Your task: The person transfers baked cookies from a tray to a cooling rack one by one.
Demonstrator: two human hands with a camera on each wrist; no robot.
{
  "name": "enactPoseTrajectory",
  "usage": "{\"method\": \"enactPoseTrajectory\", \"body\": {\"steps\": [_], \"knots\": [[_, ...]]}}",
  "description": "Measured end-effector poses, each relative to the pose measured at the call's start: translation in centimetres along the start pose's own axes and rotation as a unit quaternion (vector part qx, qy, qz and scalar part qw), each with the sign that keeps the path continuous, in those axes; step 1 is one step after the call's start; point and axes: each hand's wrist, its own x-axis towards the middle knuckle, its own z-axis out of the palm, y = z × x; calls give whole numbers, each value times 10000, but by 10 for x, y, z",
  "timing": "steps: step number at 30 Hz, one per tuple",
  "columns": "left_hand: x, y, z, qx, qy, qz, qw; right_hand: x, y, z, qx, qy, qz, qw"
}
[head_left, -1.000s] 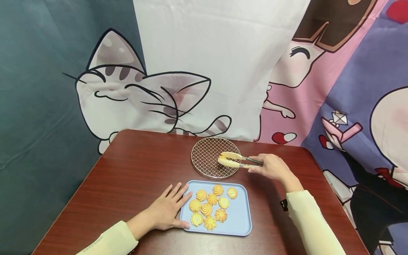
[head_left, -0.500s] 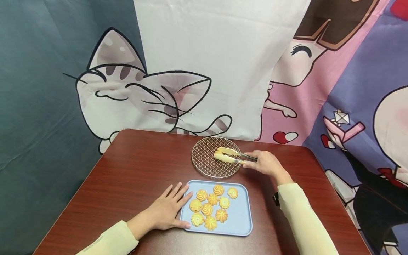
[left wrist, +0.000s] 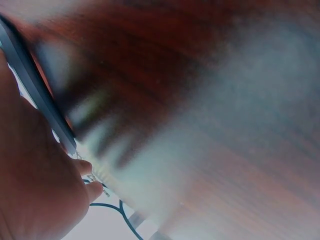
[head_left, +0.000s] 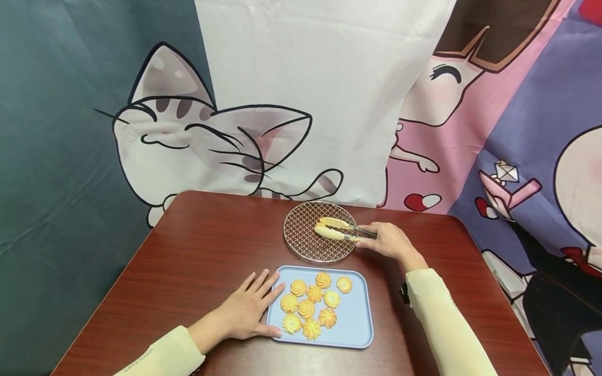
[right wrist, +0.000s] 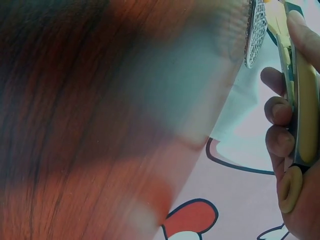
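My right hand [head_left: 391,243] grips a pair of food tongs [head_left: 331,233] with cream-coloured tips and metal arms. In the right wrist view its fingers curl round the tongs' yellow handle [right wrist: 307,110]. Between the tips, mostly hidden, shows a bit of a golden cookie [head_left: 322,224], close over a round wire rack [head_left: 300,237]. My left hand [head_left: 242,312] lies with fingers spread on the left edge of a light blue tray [head_left: 355,326]. Several piped butter cookies [head_left: 306,308] of swirl and flower shapes sit on that tray.
The reddish-brown wooden table [head_left: 197,245] carries the rack at its far side and the tray nearer me. Behind the far edge hangs a cloth backdrop [head_left: 329,104] printed with a cartoon cat and figures.
The right hand has carried the tongs a little to the left, farther over the rack. The left hand and the cookies on the tray stay where they were.
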Motion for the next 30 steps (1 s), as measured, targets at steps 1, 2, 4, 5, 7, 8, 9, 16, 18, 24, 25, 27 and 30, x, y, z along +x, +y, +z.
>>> {"method": "enactPoseTrajectory", "body": {"steps": [1,2,4,5,7,8,9,16,18,24,25,27,30], "knots": [[0,0,0,-3,2,0,10000,0,0,0,-2,-6,-10,10000],[0,0,1,5,7,-2,10000,1,0,0,-5,-8,-7,10000],[0,0,2,5,10,-3,10000,1,0,1,5,-22,6,10000],[0,0,2,8,13,-4,10000,1,-1,1,15,-25,7,10000],[0,0,2,-3,23,-8,10000,2,-1,1,23,-19,-14,10000],[0,0,3,2,30,-9,10000,2,-2,1,27,-15,-19,10000],[0,-1,3,3,38,-5,10000,2,-2,2,30,-10,-24,10000],[0,-1,2,31,66,-1,10000,4,0,5,-15,-10,-60,10000],[0,0,2,30,59,-5,10000,4,0,6,7,-8,-37,10000],[0,0,2,23,30,-8,10000,2,-1,4,31,-55,1,10000],[0,0,2,27,27,-12,10000,1,-2,4,48,-75,18,10000],[0,0,2,30,24,-18,10000,0,-2,2,83,-97,76,9999],[0,0,2,29,24,-22,10000,-3,-1,-2,176,-96,126,9997]]}}
